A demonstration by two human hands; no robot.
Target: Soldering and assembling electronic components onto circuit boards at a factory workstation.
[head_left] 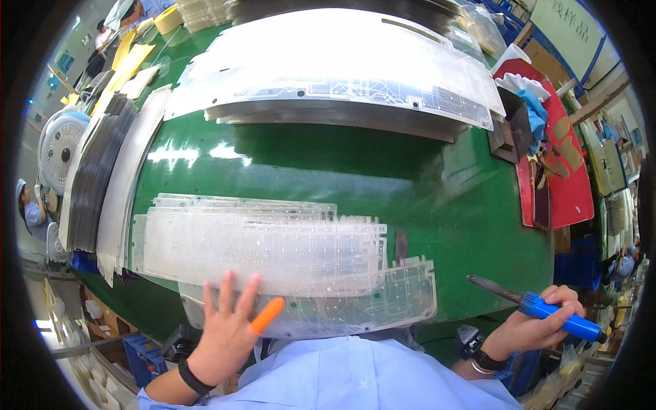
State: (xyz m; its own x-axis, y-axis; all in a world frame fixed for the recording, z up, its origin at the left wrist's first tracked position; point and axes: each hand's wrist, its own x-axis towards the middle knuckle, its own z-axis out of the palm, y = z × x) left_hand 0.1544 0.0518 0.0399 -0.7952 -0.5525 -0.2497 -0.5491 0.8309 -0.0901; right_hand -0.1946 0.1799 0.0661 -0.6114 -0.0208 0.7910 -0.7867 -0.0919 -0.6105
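My left hand [229, 335] lies with fingers spread on the near edge of a loose pile of translucent keyboard membrane sheets [260, 246], an orange finger cot [267, 316] on its thumb. Closest to my body, one membrane sheet [369, 301] with printed traces sticks out from under the pile toward the right. Off to the right, my right hand [540, 326] is wrapped round a blue-handled tool [559, 318]. Its narrow dark blade [493, 288] points left, above the table and apart from the sheets.
A tall stack of membrane sheets [328, 75] spans the green table's [307, 164] far side. More stacked sheets [102, 174] and a white fan [63, 150] stand left. At right are a dark metal block [509, 133] and red board [567, 171]. A small dark strip [401, 244] lies beside the pile.
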